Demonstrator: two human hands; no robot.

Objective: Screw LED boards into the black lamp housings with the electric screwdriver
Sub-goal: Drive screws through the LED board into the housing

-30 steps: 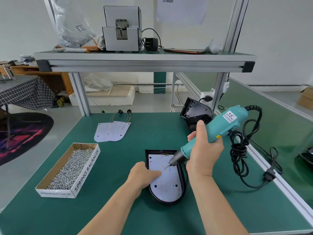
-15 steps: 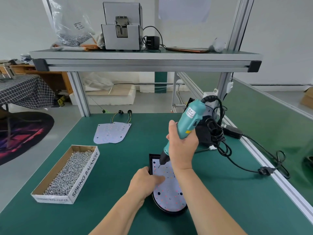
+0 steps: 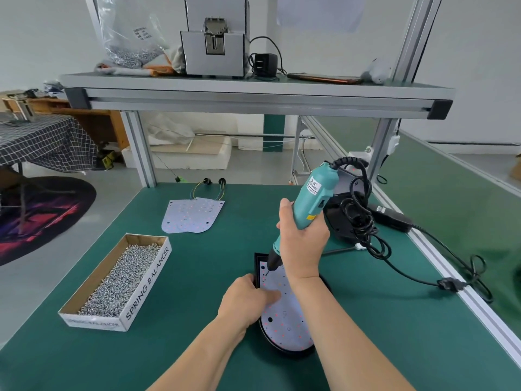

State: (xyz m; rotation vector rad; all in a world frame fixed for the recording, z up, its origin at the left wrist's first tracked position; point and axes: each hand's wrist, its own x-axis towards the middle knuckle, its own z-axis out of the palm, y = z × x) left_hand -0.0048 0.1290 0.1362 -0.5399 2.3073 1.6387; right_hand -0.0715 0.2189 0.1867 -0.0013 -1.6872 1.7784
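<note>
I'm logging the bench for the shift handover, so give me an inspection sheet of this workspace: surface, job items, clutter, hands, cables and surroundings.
Surface: green bench mat in an aluminium frame.
Job's things: LED board lies in black lamp housing; electric screwdriver tip at the board's far left corner; spare LED boards with wires farther back; screw box at left, well filled; more housings behind the screwdriver.
Clutter: shelf holds a grey machine, screw bag and phone.
Hands: left hand rests on the board; right hand grips the screwdriver.
Cables: screwdriver cord bundled in loops; its plug lies loose by the right rail.
Surroundings: checked tablecloth and round rug at left.
</note>
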